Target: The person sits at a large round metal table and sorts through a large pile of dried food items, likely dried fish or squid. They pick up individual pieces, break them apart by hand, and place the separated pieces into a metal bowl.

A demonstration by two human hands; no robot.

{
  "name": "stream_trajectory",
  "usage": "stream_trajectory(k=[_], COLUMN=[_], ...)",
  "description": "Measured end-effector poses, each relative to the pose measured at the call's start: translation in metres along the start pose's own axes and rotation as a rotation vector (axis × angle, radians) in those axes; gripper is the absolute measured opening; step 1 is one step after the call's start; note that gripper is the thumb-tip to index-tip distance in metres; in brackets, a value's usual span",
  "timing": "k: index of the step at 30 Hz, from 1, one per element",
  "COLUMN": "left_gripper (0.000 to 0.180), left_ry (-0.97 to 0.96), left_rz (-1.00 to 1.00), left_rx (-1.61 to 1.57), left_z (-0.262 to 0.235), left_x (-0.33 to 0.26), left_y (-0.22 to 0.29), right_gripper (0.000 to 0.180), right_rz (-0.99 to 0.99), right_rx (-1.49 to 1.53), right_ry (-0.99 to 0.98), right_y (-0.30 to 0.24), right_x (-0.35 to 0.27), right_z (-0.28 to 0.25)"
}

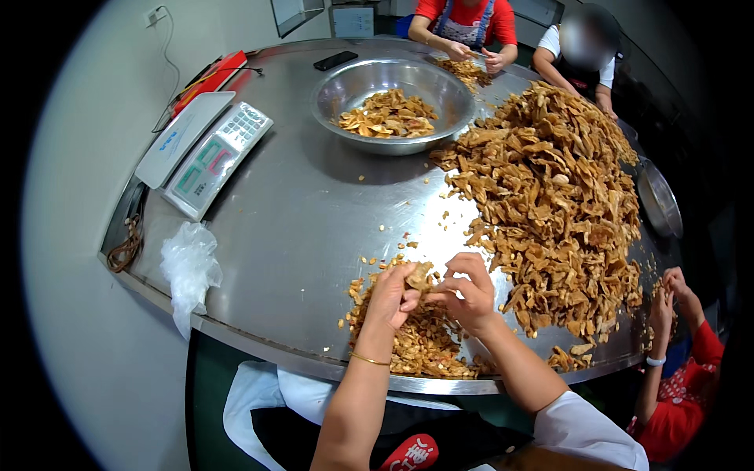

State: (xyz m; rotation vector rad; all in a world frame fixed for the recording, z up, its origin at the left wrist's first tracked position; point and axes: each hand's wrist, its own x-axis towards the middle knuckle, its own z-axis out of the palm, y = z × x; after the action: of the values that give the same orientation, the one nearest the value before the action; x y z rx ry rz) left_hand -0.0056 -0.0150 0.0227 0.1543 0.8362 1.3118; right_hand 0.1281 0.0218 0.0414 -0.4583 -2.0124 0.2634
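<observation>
Carefully, we are holding one tan dried slice [419, 276] in our left hand [389, 297], our right hand [473, 298] pinching its edge (a light grip seems wisest).

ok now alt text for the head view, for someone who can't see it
A person's left hand holds a brown dried slice, right hand close beside it, over a heap of small pieces on a steel table. A large mound of slices lies right. Also there: a metal basin of slices, a digital scale, three co-workers.
</observation>
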Motion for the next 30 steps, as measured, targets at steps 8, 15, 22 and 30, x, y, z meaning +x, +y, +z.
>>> stream_trajectory(k=[8, 15, 22, 30], left_gripper=[0.013, 0.011, 0.008, 0.011], left_ry=[0.098, 0.111, -0.066, 0.01], left_rz=[0.441, 0.416, 0.131, 0.176], left_rx=[0.308, 0.336, 0.052, 0.076], left_z=[0.001, 0.0, -0.004, 0.002], left_x=[0.007, 0.0, -0.002, -0.002], left_y=[-0.01, -0.014, -0.007, -0.009], right_gripper=[0.035, 0.034, 0.025, 0.02], right_rz=[0.438, 0.424, 0.179, 0.163], right_rx=[0.209, 0.148, 0.173, 0.164], right_ry=[-0.146, -0.136, -0.047, 0.069], right_y=[0.001, -0.007, 0.008, 0.009], right_x=[-0.01, -0.006, -0.009, -0.017], right_z=[-0.003, 0.007, 0.004, 0.01])
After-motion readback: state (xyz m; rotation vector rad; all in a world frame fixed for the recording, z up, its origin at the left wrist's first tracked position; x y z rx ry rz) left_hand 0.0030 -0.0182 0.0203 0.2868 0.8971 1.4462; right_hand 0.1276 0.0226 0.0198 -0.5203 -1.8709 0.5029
